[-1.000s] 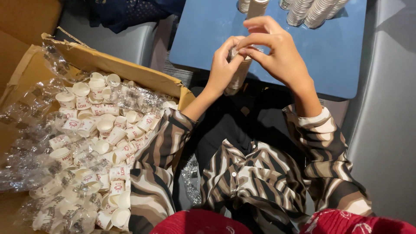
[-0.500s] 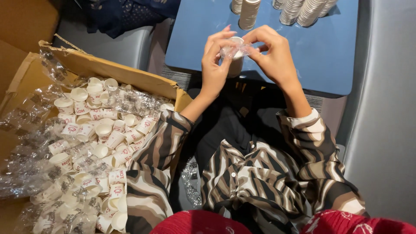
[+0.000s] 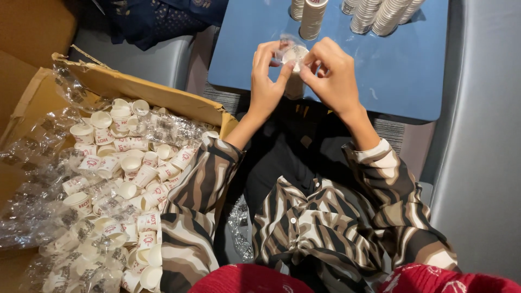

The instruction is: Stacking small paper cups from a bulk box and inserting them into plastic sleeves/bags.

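Observation:
My left hand (image 3: 267, 81) and my right hand (image 3: 334, 76) meet above the near edge of a blue table (image 3: 401, 81). Together they pinch a small white paper cup (image 3: 296, 54) that sits in a clear plastic wrapper (image 3: 284, 45). The cup's open mouth faces up towards me. Fingertips of both hands touch the cup's rim and the wrapper. A short stack of cups (image 3: 294, 86) hangs below the cup, between my palms. My sleeves are brown, black and cream striped.
A cardboard box (image 3: 135, 89) at my left holds several loose small white cups (image 3: 125, 168) and crumpled clear wrappers (image 3: 38, 179). Stacks of cups (image 3: 312, 17) stand at the table's far edge, more at the far right (image 3: 380, 16). Grey seats flank the table.
Both hands have risen from the table's near edge towards its middle. The long stack once held between them is lower, and the fingers now work at the top cup's wrapper.

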